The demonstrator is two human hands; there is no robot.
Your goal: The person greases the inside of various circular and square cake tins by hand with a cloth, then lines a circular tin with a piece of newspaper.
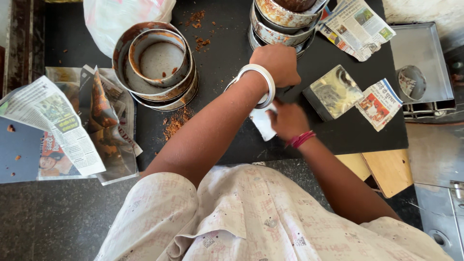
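the left hand [279, 63] is seen from behind, knuckles up and fingers curled downward onto the black tabletop [232, 140]; whether its grip is closed on anything cannot be told, since the fingertips are hidden under the hand. a white bangle [261, 82] is worn at that wrist. the right hand [289, 120] lies just below and beside the left one, blurred, with its fingers bent over the edge of a white piece of paper [263, 123]; the grip appears pinched on that paper, though the blur leaves the exact hold unclear. a pink thread band [300, 139] is tied at the right wrist.

the paper lies flat on the tabletop, partly covered by both hands, directly under the left wrist and touching the right fingers. a square tin lined with paper [333, 92] is set just to the right of the hands, close but apart from them. beyond the left hand a stack of round tins [282, 21] is stood, near its knuckles. to the left, nested round tins [157, 65] with brown residue are placed, with crumbs [176, 121] scattered below them. sheets of newspaper [58, 125] are spread at the far left, and cut newspaper pieces [379, 104] lie at the right.
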